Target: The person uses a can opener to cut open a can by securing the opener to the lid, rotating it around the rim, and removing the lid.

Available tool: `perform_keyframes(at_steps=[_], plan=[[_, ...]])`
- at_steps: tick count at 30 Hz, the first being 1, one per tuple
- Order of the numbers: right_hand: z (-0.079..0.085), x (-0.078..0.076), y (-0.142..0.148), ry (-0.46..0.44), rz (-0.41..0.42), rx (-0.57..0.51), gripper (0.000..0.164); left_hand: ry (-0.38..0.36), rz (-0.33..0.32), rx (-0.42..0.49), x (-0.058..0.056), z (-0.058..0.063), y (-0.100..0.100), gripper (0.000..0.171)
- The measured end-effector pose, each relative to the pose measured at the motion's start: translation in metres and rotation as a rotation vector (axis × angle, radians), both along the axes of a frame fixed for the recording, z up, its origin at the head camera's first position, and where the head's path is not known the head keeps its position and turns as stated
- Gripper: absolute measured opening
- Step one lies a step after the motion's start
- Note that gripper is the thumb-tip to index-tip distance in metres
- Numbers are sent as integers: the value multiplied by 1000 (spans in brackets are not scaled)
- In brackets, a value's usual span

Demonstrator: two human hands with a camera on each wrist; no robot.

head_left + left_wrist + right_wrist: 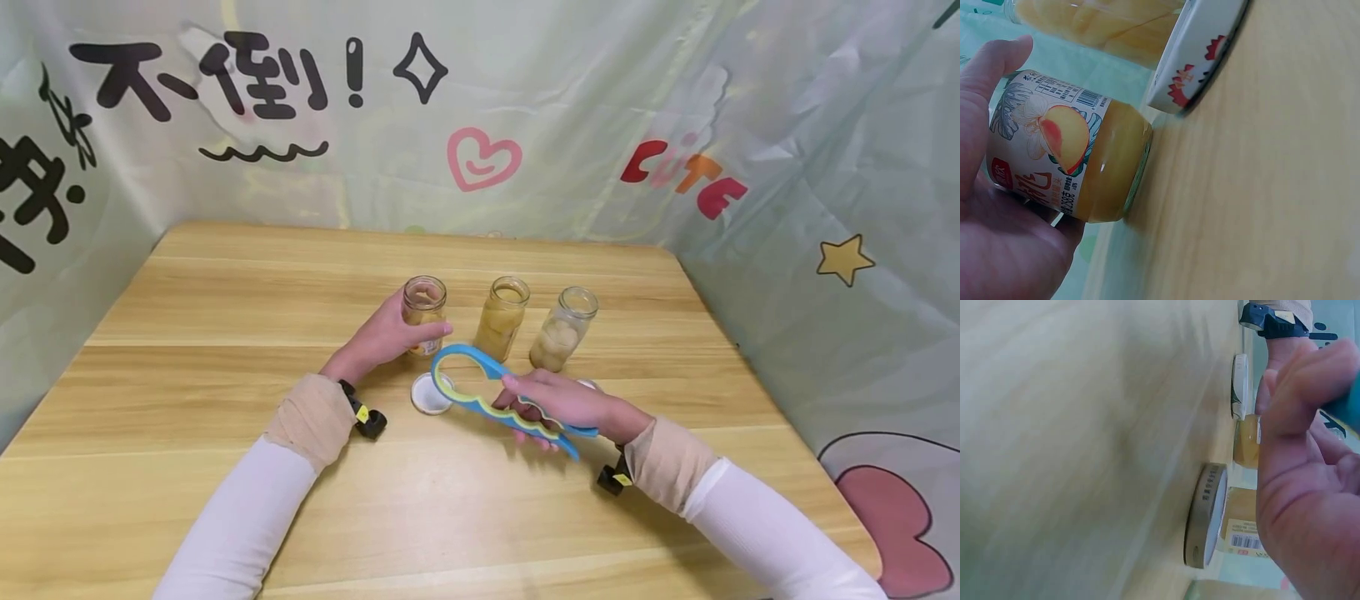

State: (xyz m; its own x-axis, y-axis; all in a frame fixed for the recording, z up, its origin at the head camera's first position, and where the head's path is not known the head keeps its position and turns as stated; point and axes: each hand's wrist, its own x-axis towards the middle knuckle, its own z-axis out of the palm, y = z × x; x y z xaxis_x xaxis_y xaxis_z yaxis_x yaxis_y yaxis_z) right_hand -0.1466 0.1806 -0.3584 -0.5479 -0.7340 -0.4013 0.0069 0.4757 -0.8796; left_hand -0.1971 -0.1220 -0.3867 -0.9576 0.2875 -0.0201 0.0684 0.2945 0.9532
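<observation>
My left hand point(384, 335) grips an open glass jar of peaches point(1054, 140), thumb and fingers around its sides; its label with a peach picture faces the left wrist camera. In my right hand point(561, 402) is a blue and yellow jar opener point(486, 364), its handles within the curled fingers and its loop pointing left. The loop's tip overlaps a white lid point(427, 395) in the head view, which lies inner side up in front of the peach jar. Only a teal bit of the opener point(1349, 409) shows in the right wrist view.
Two more lidless glass jars stand to the right: one with yellow fruit point(500, 323), one with pale round fruit point(558, 337). A second lid point(1205, 519) lies on the wooden table point(187, 375) near the right hand. Printed cloth point(562, 100) hangs behind the table.
</observation>
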Motion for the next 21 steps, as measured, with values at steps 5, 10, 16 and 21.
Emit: perform_keyframes(at_steps=[5,10,16,21], plan=[[4,6,6,28,-61,58,81,10,-2,-6,0,-1,0,55],[5,12,14,50,-119,85,78,13,-3,-2,0,-2,0,55],[6,16,22,85,-167,73,75,13,7,-6,1,-2,-2,55],[5,17,27,120,-142,43,74,8,11,-11,1,-1,-1,55]])
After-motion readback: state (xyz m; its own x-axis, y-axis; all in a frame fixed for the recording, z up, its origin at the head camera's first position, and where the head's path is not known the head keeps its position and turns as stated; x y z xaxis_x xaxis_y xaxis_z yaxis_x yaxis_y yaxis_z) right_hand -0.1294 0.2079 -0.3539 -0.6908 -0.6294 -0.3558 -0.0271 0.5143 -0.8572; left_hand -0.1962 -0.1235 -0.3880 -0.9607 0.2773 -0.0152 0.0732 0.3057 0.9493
